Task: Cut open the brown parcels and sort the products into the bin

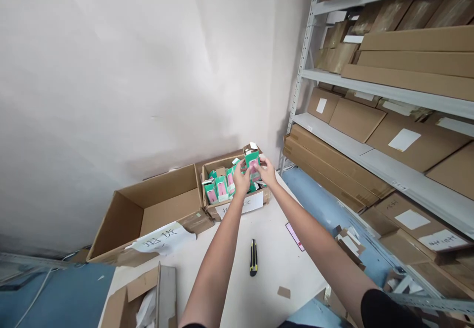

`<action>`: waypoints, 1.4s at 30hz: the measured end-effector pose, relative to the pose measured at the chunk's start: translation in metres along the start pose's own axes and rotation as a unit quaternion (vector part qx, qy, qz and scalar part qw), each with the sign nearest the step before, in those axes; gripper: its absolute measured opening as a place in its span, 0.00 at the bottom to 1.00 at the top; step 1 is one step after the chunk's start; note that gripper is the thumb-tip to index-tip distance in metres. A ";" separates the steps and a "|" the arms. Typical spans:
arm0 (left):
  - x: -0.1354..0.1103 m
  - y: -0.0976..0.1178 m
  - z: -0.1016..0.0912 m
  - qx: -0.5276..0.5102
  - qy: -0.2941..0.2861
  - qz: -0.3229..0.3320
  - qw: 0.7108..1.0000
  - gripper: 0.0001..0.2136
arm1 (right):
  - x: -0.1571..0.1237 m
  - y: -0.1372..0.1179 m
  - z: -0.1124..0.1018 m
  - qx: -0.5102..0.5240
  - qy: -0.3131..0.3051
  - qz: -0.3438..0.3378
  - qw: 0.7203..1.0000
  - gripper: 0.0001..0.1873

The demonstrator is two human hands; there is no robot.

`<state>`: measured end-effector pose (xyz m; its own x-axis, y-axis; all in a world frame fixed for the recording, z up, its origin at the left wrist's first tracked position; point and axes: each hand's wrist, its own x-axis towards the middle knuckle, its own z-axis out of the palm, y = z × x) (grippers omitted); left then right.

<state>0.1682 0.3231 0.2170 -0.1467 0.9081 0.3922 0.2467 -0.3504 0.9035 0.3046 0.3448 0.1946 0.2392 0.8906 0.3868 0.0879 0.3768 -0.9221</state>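
Observation:
Both my hands are raised over a cardboard box at the back of the white table. Between them is a small green and pink packaging box, its top flap standing up. My left hand grips its left side, with the thumb on the front. On the right side, my right hand closes round it, thumb also on the front. Below, several similar green and pink boxes stand in the cardboard box. A paper sign hangs on its front.
A larger open carton with a handwritten sign adjoins on the left. On the table lie a utility knife, a phone and a cardboard scrap. Another open box sits front left. Shelving with cartons rises at right.

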 end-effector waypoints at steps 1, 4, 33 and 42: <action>0.016 0.005 0.005 0.007 -0.008 0.003 1.000 0.25 | 0.019 -0.001 -0.002 -0.015 -0.004 -0.007 1.000 0.22; 0.041 0.003 0.008 0.047 -0.027 -0.037 0.998 0.31 | 0.053 0.007 -0.013 -0.078 0.012 0.021 0.997 0.25; -0.362 -0.129 -0.479 0.375 -0.106 -0.188 0.902 0.21 | -0.460 -0.030 0.298 -0.140 -0.406 -0.015 0.903 0.28; -0.453 -0.153 -0.486 0.430 -0.189 -0.190 0.862 0.11 | -0.560 0.021 0.258 -0.435 -0.440 0.041 0.784 0.04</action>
<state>-0.2683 -0.1464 -0.0153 -0.0911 0.9867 -0.1349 0.8928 0.1409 0.4279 -0.0766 -0.0807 -0.0387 -0.4475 0.8780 -0.1698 0.8258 0.3328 -0.4553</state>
